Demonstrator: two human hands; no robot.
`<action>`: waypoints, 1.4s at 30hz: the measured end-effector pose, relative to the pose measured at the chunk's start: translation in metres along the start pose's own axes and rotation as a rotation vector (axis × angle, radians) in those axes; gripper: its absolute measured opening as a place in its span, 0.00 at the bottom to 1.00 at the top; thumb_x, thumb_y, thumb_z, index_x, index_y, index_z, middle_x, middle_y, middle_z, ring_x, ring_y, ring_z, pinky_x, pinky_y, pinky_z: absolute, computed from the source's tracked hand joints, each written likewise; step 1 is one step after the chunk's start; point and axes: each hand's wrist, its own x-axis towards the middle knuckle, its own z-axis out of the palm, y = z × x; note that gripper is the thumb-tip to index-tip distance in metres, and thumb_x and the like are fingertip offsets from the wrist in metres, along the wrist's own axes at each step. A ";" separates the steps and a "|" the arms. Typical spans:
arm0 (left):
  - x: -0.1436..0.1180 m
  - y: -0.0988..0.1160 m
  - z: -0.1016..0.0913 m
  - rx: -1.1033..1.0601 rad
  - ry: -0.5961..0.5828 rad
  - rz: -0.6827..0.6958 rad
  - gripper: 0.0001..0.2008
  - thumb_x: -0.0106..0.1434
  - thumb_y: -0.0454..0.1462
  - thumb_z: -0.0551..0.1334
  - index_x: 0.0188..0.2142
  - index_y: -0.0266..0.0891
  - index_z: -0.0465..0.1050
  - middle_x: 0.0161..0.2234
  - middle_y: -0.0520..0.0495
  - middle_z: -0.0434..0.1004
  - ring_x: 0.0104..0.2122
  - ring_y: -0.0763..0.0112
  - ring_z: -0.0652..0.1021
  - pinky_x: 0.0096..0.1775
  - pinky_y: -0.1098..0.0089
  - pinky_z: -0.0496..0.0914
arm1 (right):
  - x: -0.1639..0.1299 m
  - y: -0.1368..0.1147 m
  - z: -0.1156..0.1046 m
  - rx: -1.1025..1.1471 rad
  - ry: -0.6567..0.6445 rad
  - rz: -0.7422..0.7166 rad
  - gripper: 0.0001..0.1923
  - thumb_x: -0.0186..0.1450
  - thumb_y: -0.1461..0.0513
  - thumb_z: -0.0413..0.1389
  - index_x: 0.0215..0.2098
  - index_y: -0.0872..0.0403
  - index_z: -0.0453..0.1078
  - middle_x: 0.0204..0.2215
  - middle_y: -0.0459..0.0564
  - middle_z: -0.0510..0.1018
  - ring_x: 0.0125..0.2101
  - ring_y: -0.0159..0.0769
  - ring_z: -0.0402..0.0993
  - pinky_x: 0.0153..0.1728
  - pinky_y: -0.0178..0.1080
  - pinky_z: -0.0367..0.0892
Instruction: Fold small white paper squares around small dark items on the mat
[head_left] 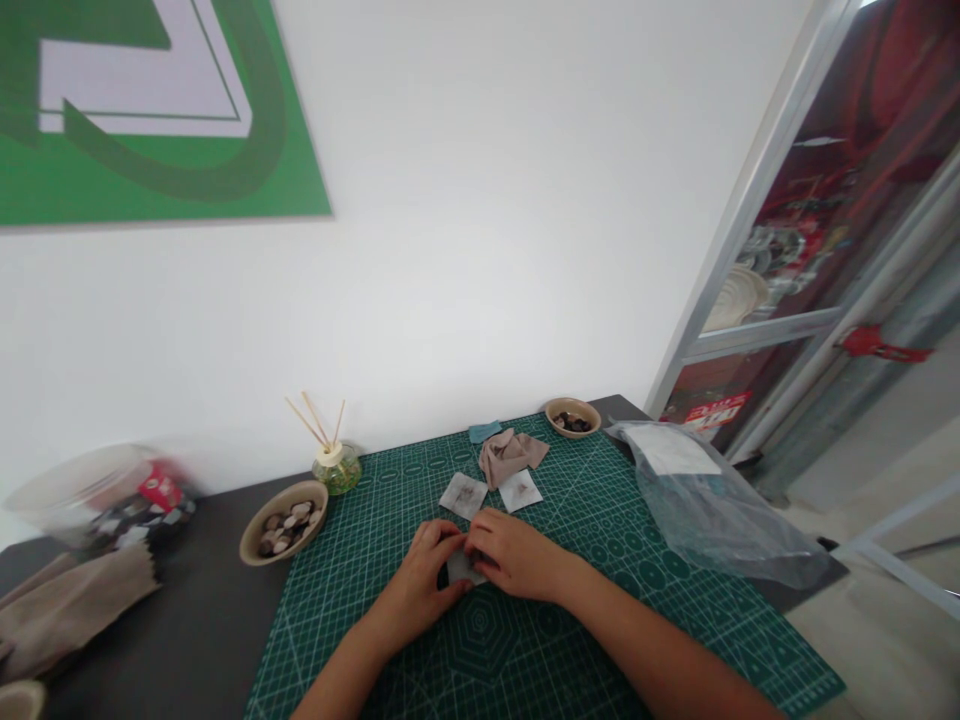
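"White wall [487, 280], dark grey desk [199, 610]: where's that small, whitish square sachet [465, 569]?"

"Between the left hand [416, 580] and the right hand [521, 555], over the green gridded mat [367, 545]."

"Around it, left to right?"

"Tan oval bowl [304, 492] of dark and pale pieces, round glass reed bottle [339, 470], two white square packets [463, 495], crumpled brown cloth [502, 458], smaller tan bowl [589, 412], clear plastic bag [720, 515]."

"And the hands?"

"Left half-curled, thumb and forefinger around the sachet; I can't tell how firmly. Right has its fingertips pinched on the sachet's right side."

Craft workspace: gridded green cutting mat [337, 590] and fabric scraps [502, 458].
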 end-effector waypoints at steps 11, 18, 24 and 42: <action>0.001 0.004 -0.002 -0.005 -0.011 -0.008 0.20 0.55 0.28 0.64 0.46 0.43 0.70 0.46 0.45 0.68 0.48 0.59 0.67 0.51 0.57 0.65 | -0.001 -0.003 -0.004 0.056 -0.022 -0.008 0.09 0.60 0.70 0.54 0.39 0.58 0.69 0.38 0.53 0.70 0.41 0.37 0.67 0.43 0.36 0.64; 0.001 0.004 -0.002 0.020 -0.011 0.009 0.21 0.54 0.28 0.64 0.48 0.43 0.70 0.46 0.46 0.68 0.47 0.60 0.68 0.50 0.59 0.66 | -0.001 0.000 -0.002 0.039 -0.020 -0.006 0.08 0.60 0.69 0.55 0.39 0.58 0.69 0.37 0.52 0.70 0.39 0.37 0.67 0.41 0.37 0.65; 0.001 0.004 -0.002 0.016 -0.025 -0.014 0.22 0.53 0.27 0.65 0.47 0.42 0.70 0.46 0.46 0.67 0.48 0.61 0.67 0.51 0.59 0.65 | 0.000 -0.001 0.001 0.034 0.001 -0.014 0.09 0.61 0.71 0.54 0.39 0.58 0.69 0.38 0.52 0.71 0.41 0.37 0.66 0.42 0.37 0.64; 0.001 0.004 -0.002 0.016 -0.011 -0.001 0.19 0.55 0.30 0.64 0.46 0.44 0.71 0.45 0.45 0.68 0.47 0.60 0.68 0.50 0.58 0.66 | 0.000 -0.003 -0.002 0.041 -0.035 -0.036 0.08 0.60 0.69 0.55 0.39 0.56 0.70 0.37 0.51 0.71 0.39 0.36 0.66 0.41 0.36 0.64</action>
